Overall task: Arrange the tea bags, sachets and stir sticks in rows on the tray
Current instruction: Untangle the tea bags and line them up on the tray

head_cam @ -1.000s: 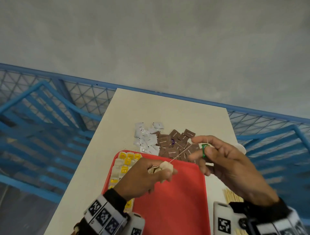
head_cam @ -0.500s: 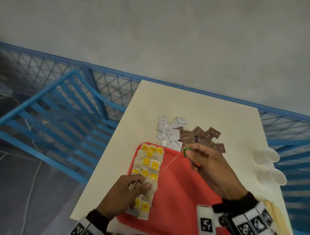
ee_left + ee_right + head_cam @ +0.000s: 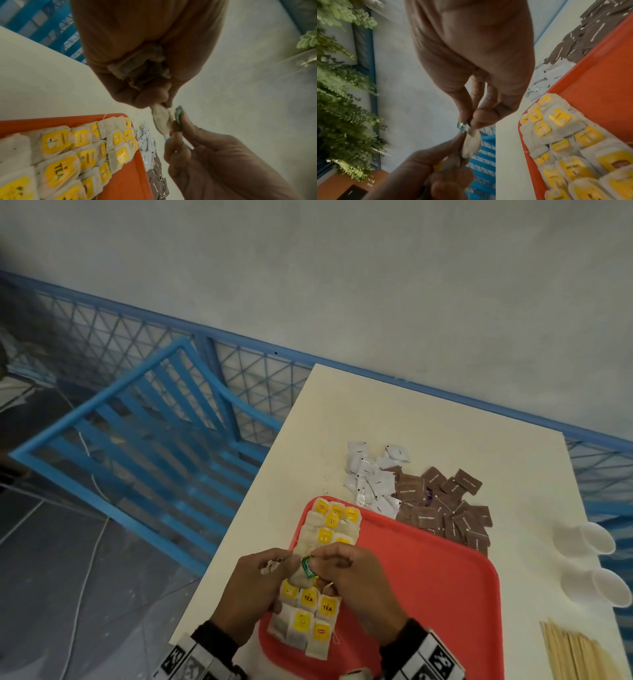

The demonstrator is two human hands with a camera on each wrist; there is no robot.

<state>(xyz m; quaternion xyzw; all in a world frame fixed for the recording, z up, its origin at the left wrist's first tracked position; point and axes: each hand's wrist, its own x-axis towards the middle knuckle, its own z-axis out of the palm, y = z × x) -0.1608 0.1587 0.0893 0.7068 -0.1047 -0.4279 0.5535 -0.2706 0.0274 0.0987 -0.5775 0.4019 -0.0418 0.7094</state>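
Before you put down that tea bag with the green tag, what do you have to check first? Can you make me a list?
1. Tea bag held: ok, left hand pinches it.
2. Green tag held: ok, right hand pinches it.
3. String untangled: cannot tell, hidden between the fingers.
4. Room on the red tray: ok, its right part is bare.
5. Yellow-tag rows neat: not ok, several bags overlap.
6. Sachets on the tray: not ok, piled on the table.

I see black sleeves [image 3: 219,642] on both my wrists, and white bands [image 3: 191,660] with black square markers around them.
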